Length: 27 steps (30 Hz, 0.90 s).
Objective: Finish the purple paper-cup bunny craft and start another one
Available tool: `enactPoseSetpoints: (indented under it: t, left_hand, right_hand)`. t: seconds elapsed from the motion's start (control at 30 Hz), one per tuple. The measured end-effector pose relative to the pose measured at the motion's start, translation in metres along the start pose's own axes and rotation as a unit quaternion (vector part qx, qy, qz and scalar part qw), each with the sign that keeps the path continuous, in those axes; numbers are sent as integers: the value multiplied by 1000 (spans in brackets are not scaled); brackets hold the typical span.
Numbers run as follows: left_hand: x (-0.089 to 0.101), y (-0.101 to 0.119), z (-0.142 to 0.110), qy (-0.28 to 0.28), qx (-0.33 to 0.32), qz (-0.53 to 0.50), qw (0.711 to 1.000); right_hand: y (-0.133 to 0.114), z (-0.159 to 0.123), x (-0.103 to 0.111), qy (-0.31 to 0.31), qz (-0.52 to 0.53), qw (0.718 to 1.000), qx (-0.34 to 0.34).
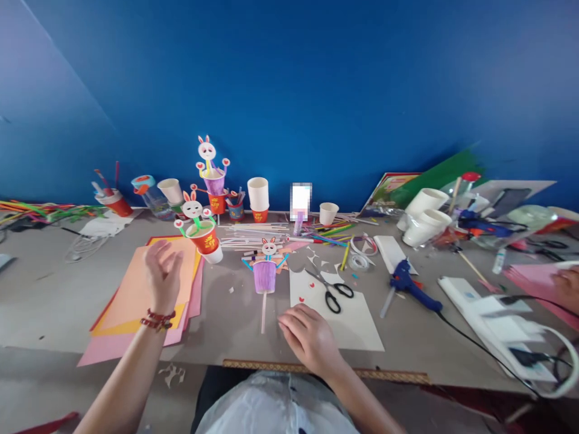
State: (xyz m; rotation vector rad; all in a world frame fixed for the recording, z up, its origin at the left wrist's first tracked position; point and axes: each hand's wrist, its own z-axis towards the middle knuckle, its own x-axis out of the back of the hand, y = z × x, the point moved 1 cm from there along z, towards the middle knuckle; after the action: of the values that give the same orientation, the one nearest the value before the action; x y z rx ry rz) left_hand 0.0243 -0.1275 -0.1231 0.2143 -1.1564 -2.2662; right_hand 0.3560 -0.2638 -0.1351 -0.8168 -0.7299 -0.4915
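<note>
My left hand [161,274] is raised over a stack of coloured paper sheets [136,301], fingers loosely spread, holding nothing; a red bead bracelet is on its wrist. My right hand [309,337] rests palm down on the table edge beside a white paper sheet [357,319], fingers curled slightly and empty. Between the hands lies a purple paper-cup bunny puppet [265,272] on a straw. A red paper-cup bunny [202,232] stands tilted just beyond my left hand. Black-handled scissors [332,292] lie on the white sheet.
A blue glue gun [409,283] with a black cable lies right of the scissors. Paper cups [257,193], tape rolls [362,253], straws and sticks crowd the back of the table. Another person's hand [567,286] is on pink paper at far right. Pipe cleaners lie far left.
</note>
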Motion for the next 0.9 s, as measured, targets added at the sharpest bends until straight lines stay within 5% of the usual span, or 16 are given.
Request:
enactPoseSetpoints:
  t: [0.07, 0.1, 0.17, 0.23, 0.4, 0.57, 0.67, 0.8, 0.9]
  left_hand:
    - [1, 28, -20, 14, -51, 14, 999]
    - [-4, 43, -32, -26, -60, 23, 998]
    - [-20, 74, -58, -195, -88, 18, 977]
    - [-44, 102, -81, -395, -116, -6, 911]
    - [-94, 141, -105, -532, -111, -34, 839]
    - [-119, 155, -118, -561, -108, -20, 820]
    - [-120, 159, -118, -544, -47, -92, 833]
    - [-104, 150, -98, -448, 60, -190, 872]
    - [-84, 136, -77, -343, 143, -273, 887]
  right_hand:
    - [0, 2, 0, -13, -19, 1000, 17]
    - [1, 3, -1, -19, -26, 999, 27]
    - [2, 4, -4, -27, -42, 997, 51]
    - [2, 4, -7, -35, -66, 994, 75]
    - [-1, 1, -14, -118, -148, 975, 118]
    - [-1, -5, -15, -190, -195, 956, 109]
    - [3, -5, -5, -189, -152, 966, 92]
    - [7, -11, 20, -82, -30, 995, 48]
    - [18, -36, 35, 36, 71, 996, -47]
